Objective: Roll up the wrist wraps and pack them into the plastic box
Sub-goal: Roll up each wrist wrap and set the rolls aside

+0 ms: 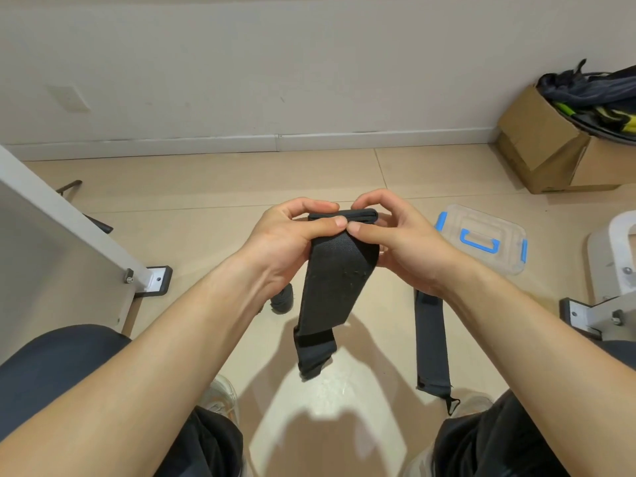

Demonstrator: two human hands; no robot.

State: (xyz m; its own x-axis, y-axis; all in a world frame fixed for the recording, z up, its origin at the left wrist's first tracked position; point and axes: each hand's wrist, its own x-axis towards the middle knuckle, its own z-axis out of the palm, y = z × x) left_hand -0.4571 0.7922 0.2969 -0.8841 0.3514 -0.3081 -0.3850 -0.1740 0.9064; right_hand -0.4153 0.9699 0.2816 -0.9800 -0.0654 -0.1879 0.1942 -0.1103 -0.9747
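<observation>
- Left hand [292,235]: fingers curled over the top left of the held wrist wrap [339,280], thumb pressed on its near face.
- Dark roll [282,299]: small, on the floor [206,187], just lower left of the held wrist wrap.
- Held wrist wrap: black woven band, in the air above the floor. Its top end is folded into a flat first turn between both hands. The rest hangs down, crossed by a darker strip near the lower end.
- Right hand [406,242]: fingers curled over the top right of the held wrist wrap, thumb tip meeting the left thumb.
- Second wrist wrap [432,342]: black, flat and straight on the floor, right of the held wrist wrap.
- Plastic box [481,239]: clear, lid on, blue handle and latches, on the floor further right.
</observation>
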